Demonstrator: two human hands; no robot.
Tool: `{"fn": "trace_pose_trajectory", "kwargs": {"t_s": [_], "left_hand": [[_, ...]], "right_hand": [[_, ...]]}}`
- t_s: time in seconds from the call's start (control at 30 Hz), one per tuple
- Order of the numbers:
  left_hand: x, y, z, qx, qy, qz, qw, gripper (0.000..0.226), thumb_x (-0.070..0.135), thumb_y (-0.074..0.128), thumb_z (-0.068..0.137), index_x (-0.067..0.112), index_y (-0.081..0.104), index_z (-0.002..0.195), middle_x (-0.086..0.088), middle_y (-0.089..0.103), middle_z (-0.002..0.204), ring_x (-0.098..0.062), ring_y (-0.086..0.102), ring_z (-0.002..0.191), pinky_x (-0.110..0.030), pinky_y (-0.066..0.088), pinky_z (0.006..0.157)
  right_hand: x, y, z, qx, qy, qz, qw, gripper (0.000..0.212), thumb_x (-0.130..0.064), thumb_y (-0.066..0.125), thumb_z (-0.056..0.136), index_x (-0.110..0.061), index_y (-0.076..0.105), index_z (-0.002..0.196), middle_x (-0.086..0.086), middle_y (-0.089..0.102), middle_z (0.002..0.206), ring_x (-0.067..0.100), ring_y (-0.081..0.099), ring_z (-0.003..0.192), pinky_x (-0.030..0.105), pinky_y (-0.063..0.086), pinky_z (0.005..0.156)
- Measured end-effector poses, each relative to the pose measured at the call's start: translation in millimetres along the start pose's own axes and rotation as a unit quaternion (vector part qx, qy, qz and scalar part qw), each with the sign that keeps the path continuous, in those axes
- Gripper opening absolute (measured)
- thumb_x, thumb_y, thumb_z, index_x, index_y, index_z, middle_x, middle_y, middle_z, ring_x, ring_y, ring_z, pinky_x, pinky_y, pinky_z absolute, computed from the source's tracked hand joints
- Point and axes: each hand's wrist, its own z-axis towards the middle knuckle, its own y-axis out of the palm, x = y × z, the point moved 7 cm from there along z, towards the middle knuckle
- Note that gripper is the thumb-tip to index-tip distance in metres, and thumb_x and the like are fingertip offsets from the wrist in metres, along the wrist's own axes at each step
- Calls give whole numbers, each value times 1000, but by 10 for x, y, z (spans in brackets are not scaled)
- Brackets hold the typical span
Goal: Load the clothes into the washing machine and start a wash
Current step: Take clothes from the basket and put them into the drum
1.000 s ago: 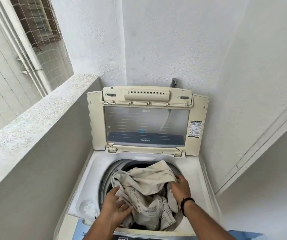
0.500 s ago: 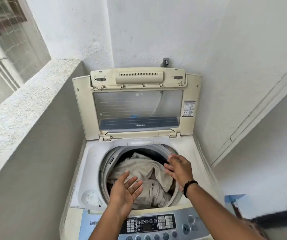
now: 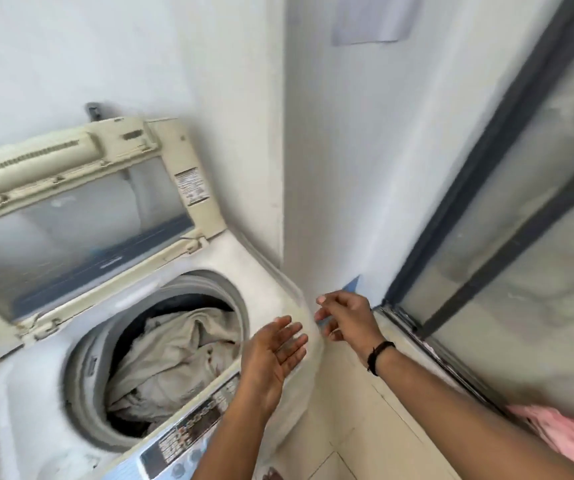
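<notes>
The washer (image 3: 29, 403) stood with its lid (image 3: 81, 209) propped up against the wall, and a beige garment (image 3: 174, 355) lay bunched inside the drum (image 3: 84, 372). Loading looked partly done, with nothing yet started on the control panel (image 3: 188, 427).

Both hands were clear of the drum and held nothing. The left hand (image 3: 271, 355) hung palm-up, fingers straight, over the washer's right front corner. The right hand (image 3: 344, 320) reached past the machine's side, fingers loosely spread, towards the floor beside the dark-framed sliding door (image 3: 486, 209). A pink cloth (image 3: 569, 438) showed low at the right edge, well apart from both hands.

My guess was that the person was turning away for more laundry; the next move would call for bending right, gathering another piece and carrying it back over the opening.

Half a second before, the view had faced the washer squarely, with both hands open just above the garment. Now it had swung right, the hands had left the drum, and the garment sat lower and untouched.
</notes>
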Motion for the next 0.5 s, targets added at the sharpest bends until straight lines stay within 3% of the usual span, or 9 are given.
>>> {"fn": "trace_pose_trajectory", "kwargs": {"t_s": [0.13, 0.23, 0.3, 0.37, 0.5], "left_hand": [[-602, 756, -56, -55, -33, 99, 993, 25, 26, 53, 102, 6, 67, 93, -15, 75, 108, -27, 74, 89, -38, 59, 79], [-1250, 1375, -196, -72, -66, 147, 984, 36, 33, 54, 101, 11, 56, 73, -13, 77, 102, -25, 75, 86, -36, 57, 71], [-1740, 1732, -342, -96, -89, 179, 975, 31, 32, 57, 100, 11, 58, 77, -12, 77, 102, -24, 75, 86, -34, 57, 69], [-2292, 2057, -547, -131, -116, 219, 960, 14, 22, 61, 97, 9, 65, 96, -12, 77, 104, -24, 75, 85, -34, 59, 69], [-3351, 2556, -994, -203, -188, 301, 913, 16, 12, 66, 91, 12, 64, 108, -12, 76, 101, -26, 74, 81, -34, 58, 72]], "right_hand": [[200, -1030, -413, 78, 1, 32, 996, 11, -18, 63, 96, -9, 66, 90, 9, 68, 74, 19, 53, 49, 24, 39, 44], [518, -1896, -806, 140, 19, 57, 988, 9, -16, 62, 96, -8, 64, 93, 10, 67, 75, 19, 53, 49, 23, 37, 45], [784, -2454, -1099, 187, 41, 78, 978, 8, -16, 62, 96, -8, 65, 94, 8, 67, 74, 17, 55, 48, 22, 37, 45], [1083, -3006, -1419, 238, 58, 105, 964, 8, -15, 62, 96, -9, 65, 94, 7, 67, 71, 15, 55, 47, 21, 38, 45], [1639, -3871, -2025, 315, 79, 148, 934, 10, -14, 61, 96, -12, 64, 87, 5, 66, 70, 12, 56, 45, 20, 39, 44]]}}
